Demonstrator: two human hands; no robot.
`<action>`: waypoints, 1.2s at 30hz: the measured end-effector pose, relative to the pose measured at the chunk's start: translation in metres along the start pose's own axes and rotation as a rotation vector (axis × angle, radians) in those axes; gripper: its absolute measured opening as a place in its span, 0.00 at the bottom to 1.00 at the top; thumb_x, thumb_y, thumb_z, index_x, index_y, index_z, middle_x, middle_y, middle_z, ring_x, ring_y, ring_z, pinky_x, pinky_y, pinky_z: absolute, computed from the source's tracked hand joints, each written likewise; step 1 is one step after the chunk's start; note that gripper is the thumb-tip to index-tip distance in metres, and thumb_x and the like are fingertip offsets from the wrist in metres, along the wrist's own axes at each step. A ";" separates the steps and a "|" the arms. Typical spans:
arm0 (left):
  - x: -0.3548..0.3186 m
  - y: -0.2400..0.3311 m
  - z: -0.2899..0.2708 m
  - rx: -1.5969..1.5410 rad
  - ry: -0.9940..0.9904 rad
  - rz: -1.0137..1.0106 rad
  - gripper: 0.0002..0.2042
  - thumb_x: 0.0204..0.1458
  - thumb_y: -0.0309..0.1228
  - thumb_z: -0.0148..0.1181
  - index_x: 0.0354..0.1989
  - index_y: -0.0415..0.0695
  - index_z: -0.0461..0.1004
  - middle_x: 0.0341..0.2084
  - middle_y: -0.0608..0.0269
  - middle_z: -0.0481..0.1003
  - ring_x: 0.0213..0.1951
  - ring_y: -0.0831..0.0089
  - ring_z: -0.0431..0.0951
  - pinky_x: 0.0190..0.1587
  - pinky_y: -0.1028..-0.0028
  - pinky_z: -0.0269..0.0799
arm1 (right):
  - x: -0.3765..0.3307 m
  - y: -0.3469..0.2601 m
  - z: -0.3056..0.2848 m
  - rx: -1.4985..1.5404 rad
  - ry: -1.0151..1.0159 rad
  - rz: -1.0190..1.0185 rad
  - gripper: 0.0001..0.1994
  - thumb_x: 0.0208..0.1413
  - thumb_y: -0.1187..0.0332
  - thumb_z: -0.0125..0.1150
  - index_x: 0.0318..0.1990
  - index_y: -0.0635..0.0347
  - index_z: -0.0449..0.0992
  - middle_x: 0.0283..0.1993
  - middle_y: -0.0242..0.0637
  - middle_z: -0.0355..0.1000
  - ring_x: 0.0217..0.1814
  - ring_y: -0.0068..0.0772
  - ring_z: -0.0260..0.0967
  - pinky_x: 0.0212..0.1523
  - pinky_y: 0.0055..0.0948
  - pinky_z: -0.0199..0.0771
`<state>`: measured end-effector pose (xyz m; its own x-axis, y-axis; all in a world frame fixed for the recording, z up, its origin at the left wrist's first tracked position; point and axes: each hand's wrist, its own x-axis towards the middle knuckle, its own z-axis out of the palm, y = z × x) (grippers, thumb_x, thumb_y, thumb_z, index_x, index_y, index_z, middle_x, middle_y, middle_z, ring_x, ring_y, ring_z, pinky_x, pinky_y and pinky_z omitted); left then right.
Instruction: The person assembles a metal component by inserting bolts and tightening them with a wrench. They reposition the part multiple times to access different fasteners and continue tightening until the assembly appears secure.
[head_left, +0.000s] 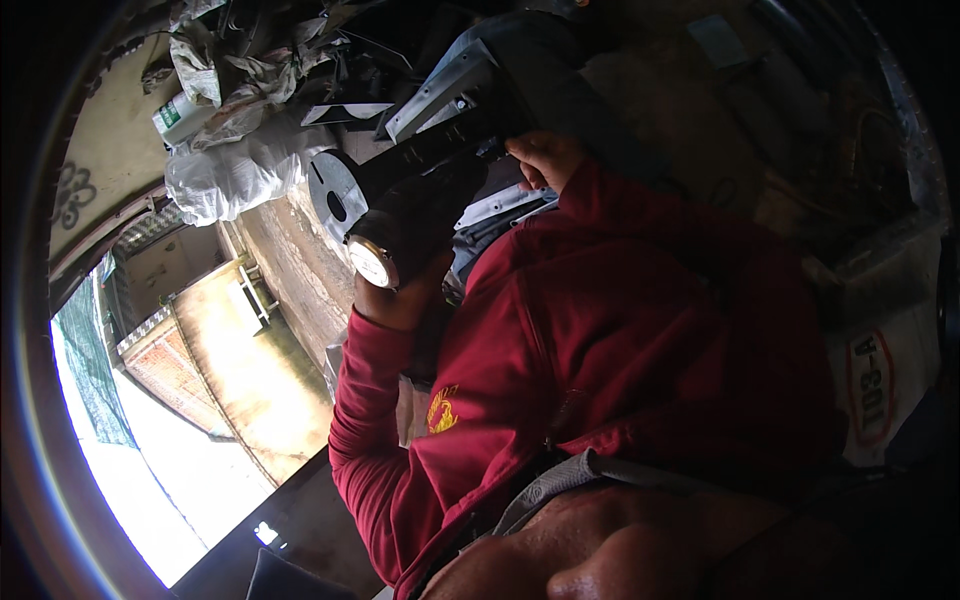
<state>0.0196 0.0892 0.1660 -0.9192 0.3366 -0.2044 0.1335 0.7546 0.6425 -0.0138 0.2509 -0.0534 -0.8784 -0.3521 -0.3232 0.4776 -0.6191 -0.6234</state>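
A long black part lies slantwise in front of me; its exact kind I cannot make out. At its left end is a pale grey rounded plate with a dark oval hole. My right hand is closed, thumb and fingers pinching the part's far right end. My left hand is below the middle of the part, with a round-faced wristwatch at its wrist. Deep shadow and dark material hide the left fingers, so their grip does not show.
Light grey metal-looking strips lie beyond the part, and more strips sit by my lap. A white plastic bag and a white container are at the far left. A printed sack stands at right. Bright light enters from the left.
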 end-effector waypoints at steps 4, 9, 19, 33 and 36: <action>0.006 0.005 0.001 0.394 -0.002 0.166 0.24 0.38 0.23 0.64 0.50 0.44 0.74 0.47 0.55 0.71 0.46 0.55 0.72 0.47 0.60 0.67 | 0.004 0.006 -0.005 -0.020 -0.038 -0.020 0.17 0.60 0.53 0.59 0.25 0.54 0.69 0.17 0.26 0.60 0.18 0.18 0.57 0.28 0.26 0.73; 0.009 0.009 0.002 0.589 -0.042 0.249 0.25 0.35 0.24 0.68 0.48 0.43 0.75 0.46 0.54 0.72 0.46 0.52 0.71 0.48 0.59 0.66 | 0.005 0.009 -0.009 -0.043 -0.047 -0.064 0.22 0.61 0.49 0.54 0.23 0.58 0.72 0.18 0.31 0.69 0.21 0.23 0.67 0.27 0.27 0.69; 0.005 0.010 -0.001 0.587 -0.059 0.157 0.28 0.40 0.25 0.72 0.53 0.39 0.70 0.47 0.54 0.74 0.49 0.61 0.76 0.51 0.66 0.72 | -0.004 0.001 -0.008 0.026 -0.045 -0.069 0.19 0.62 0.53 0.56 0.25 0.56 0.69 0.17 0.27 0.61 0.19 0.20 0.59 0.27 0.26 0.68; 0.016 0.015 0.003 0.471 -0.130 0.152 0.27 0.42 0.27 0.71 0.54 0.40 0.71 0.50 0.53 0.73 0.51 0.61 0.75 0.52 0.66 0.71 | -0.002 0.002 -0.010 0.010 -0.068 -0.082 0.20 0.61 0.52 0.57 0.24 0.56 0.70 0.16 0.27 0.61 0.18 0.20 0.60 0.27 0.26 0.70; 0.024 0.024 0.003 0.539 -0.174 0.238 0.26 0.42 0.26 0.70 0.53 0.40 0.72 0.50 0.53 0.72 0.50 0.60 0.75 0.52 0.66 0.71 | -0.008 -0.005 -0.007 0.077 -0.032 0.000 0.18 0.61 0.53 0.58 0.25 0.57 0.71 0.18 0.27 0.62 0.18 0.19 0.59 0.28 0.26 0.73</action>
<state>0.0019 0.1172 0.1739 -0.7731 0.5839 -0.2475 0.5382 0.8105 0.2311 -0.0092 0.2614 -0.0528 -0.8780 -0.3735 -0.2993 0.4785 -0.6712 -0.5662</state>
